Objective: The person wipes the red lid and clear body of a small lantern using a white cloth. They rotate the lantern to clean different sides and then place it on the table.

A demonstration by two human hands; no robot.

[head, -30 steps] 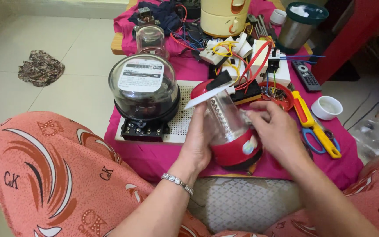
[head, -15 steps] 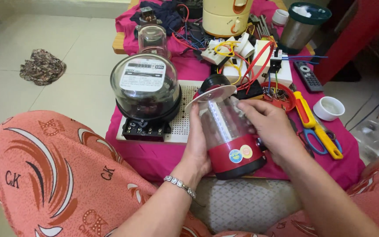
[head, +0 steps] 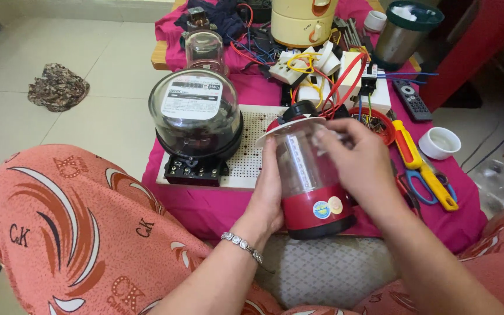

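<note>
A small blender jar [head: 310, 181] with a clear cup, white lid and red base stands nearly upright at the near edge of the low table, which is covered by a pink cloth [head: 205, 201]. My left hand [head: 269, 192] grips its left side, thumb up along the clear cup. My right hand [head: 360, 166] wraps the right side, fingers at the lid's rim. A bracelet [head: 241, 245] circles my left wrist. Just left of the jar stands a round glass-domed electricity meter [head: 196, 119] on a white perforated board [head: 249, 151].
Behind the jar lie white sockets with red and yellow wires [head: 328, 73], a second small glass dome [head: 204, 51] and a cream appliance [head: 304, 20]. To the right are a yellow screwdriver [head: 418, 163], blue scissors [head: 421, 186], a remote [head: 410, 100], a white cup [head: 441, 142] and a steel jar [head: 401, 35]. A rag [head: 58, 86] lies on the floor.
The jar has been swung from lying tilted with its base toward me to nearly upright. Both hands kept hold, and my right hand moved up to the lid.
</note>
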